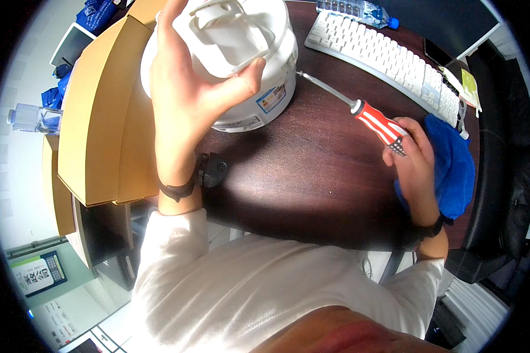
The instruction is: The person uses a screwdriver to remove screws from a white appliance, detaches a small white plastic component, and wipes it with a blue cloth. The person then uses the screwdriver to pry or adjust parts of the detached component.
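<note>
Right of the white round appliance (285,62), I am gripping one screwdriver (360,109) by its striped handle in the right hand (415,159), its long axis slanting toward the appliance; whether its tip is touching the wall, I cannot tell. Nearer the appliance, the left hand (188,100) is grasping one white plastic part (232,56) over its top, thumb on the rim. To the appliance's right, one white keyboard (386,56), one plastic bottle (353,9) and one blue cloth (453,165) are lying on the desk (312,170).

Container (281,66) on the desk (288,182), box (100,117) to its left, keyboard (386,63) to its right, screwdriver (369,115) between container and cloth (454,167)
</note>
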`<state>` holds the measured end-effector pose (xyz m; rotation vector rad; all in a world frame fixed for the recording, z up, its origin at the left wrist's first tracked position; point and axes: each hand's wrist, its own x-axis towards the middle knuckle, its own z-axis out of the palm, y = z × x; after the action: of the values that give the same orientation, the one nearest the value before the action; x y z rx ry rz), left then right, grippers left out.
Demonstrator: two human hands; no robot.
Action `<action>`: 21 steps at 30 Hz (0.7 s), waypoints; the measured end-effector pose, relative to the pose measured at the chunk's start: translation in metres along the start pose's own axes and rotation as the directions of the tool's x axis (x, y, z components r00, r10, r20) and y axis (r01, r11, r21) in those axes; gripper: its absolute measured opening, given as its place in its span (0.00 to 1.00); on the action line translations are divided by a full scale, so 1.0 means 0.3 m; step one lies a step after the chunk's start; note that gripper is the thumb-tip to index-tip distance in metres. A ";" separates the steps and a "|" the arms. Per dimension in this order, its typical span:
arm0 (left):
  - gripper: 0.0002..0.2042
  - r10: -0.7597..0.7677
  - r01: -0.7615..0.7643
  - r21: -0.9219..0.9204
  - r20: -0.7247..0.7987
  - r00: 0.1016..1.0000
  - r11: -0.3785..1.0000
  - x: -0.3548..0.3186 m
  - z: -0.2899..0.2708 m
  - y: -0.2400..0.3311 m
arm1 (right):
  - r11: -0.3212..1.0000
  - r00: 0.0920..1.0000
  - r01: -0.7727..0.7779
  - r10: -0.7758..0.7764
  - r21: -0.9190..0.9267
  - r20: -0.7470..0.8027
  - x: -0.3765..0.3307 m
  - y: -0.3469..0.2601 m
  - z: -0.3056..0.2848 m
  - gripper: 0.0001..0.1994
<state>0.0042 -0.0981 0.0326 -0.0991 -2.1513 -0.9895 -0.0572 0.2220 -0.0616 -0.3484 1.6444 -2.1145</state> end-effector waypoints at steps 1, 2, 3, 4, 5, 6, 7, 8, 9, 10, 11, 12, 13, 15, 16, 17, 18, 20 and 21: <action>0.43 0.005 -0.005 0.002 -0.004 1.000 1.000 0.001 0.000 0.000 | 1.000 1.000 -0.010 0.009 -0.022 -0.023 -0.004 -0.001 -0.011 0.15; 0.43 0.010 -0.010 0.005 -0.008 1.000 1.000 0.006 0.000 0.000 | 0.997 0.999 -0.024 0.022 -0.070 -0.035 -0.007 -0.001 -0.024 0.15; 0.43 0.017 -0.017 0.009 -0.014 1.000 1.000 0.010 -0.001 0.003 | 0.992 0.998 -0.043 0.036 -0.122 -0.055 -0.010 -0.001 -0.039 0.14; 0.43 0.060 -0.060 -0.010 -0.028 0.998 0.998 0.015 -0.002 0.007 | 0.983 0.997 -0.046 0.035 -0.178 -0.069 -0.012 0.001 -0.055 0.14; 0.44 0.104 -0.105 -0.027 -0.043 0.994 0.994 0.018 -0.002 0.013 | 0.967 0.994 -0.084 0.065 -0.242 -0.086 -0.013 0.006 -0.072 0.13; 0.44 0.146 -0.149 -0.045 -0.059 0.987 0.988 0.015 0.000 0.022 | 0.945 0.992 -0.110 0.082 -0.310 -0.100 -0.013 0.014 -0.087 0.13; 0.47 0.149 -0.152 -0.043 -0.057 0.987 0.987 0.015 -0.004 0.028 | 0.917 0.988 -0.135 0.098 -0.375 -0.117 -0.011 0.025 -0.102 0.12; 0.49 0.105 -0.115 -0.184 -0.067 0.992 0.976 0.001 0.006 0.038 | 0.914 0.981 -0.179 0.136 -0.364 -0.142 -0.009 0.035 -0.116 0.12; 0.51 0.057 -0.076 -0.324 -0.067 0.996 0.943 -0.019 0.017 0.046 | 0.925 0.984 -0.165 0.129 -0.343 -0.125 -0.008 0.049 -0.127 0.12; 0.55 0.032 -0.068 -0.345 -0.110 0.993 0.936 -0.037 0.034 0.054 | 0.928 0.983 -0.168 0.131 -0.331 -0.131 -0.006 0.061 -0.138 0.12; 0.57 0.101 -0.107 -0.375 -0.038 0.994 0.921 -0.051 0.047 0.055 | 0.920 0.974 -0.209 0.164 -0.333 -0.159 -0.006 0.073 -0.147 0.12; 0.58 0.170 -0.141 -0.411 0.035 0.985 0.901 -0.065 0.070 0.057 | 0.931 0.985 -0.158 0.124 -0.330 -0.122 -0.004 0.084 -0.157 0.11; 0.58 0.195 -0.140 -0.503 0.058 0.979 0.853 -0.081 0.095 0.056 | 0.929 0.987 -0.148 0.115 -0.340 -0.113 -0.004 0.092 -0.165 0.11; 0.59 0.261 0.071 -0.694 0.361 0.895 0.717 -0.102 0.147 0.059 | 0.906 0.994 -0.085 0.049 -0.414 -0.098 -0.003 0.108 -0.179 0.10; 0.59 0.289 0.147 -0.731 0.435 0.853 0.666 -0.113 0.170 0.062 | 0.878 0.996 -0.035 -0.006 -0.477 -0.085 -0.002 0.117 -0.186 0.09; 0.60 0.316 0.181 -0.779 0.439 0.841 0.601 -0.118 0.194 0.062 | 0.830 0.996 -0.010 -0.043 -0.558 -0.080 -0.003 0.123 -0.189 0.09; 0.60 0.263 0.270 -0.781 0.478 0.838 0.563 -0.131 0.209 0.072 | 0.751 0.988 0.104 -0.156 -0.653 -0.022 -0.003 0.127 -0.195 0.09; 0.61 0.233 0.351 -0.775 0.528 0.816 0.526 -0.143 0.224 0.080 | 0.502 0.941 0.276 -0.316 -0.819 0.124 -0.001 0.131 -0.198 0.09; 0.61 0.218 0.391 -0.769 0.553 0.805 0.506 -0.150 0.225 0.083 | 0.401 0.930 0.295 -0.330 -0.867 0.164 0.000 0.128 -0.197 0.09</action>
<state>0.0044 -0.0245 -0.0098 -0.9125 -1.9053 -2.3081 -0.0768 0.2646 -0.1141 -1.0147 2.7954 -1.2100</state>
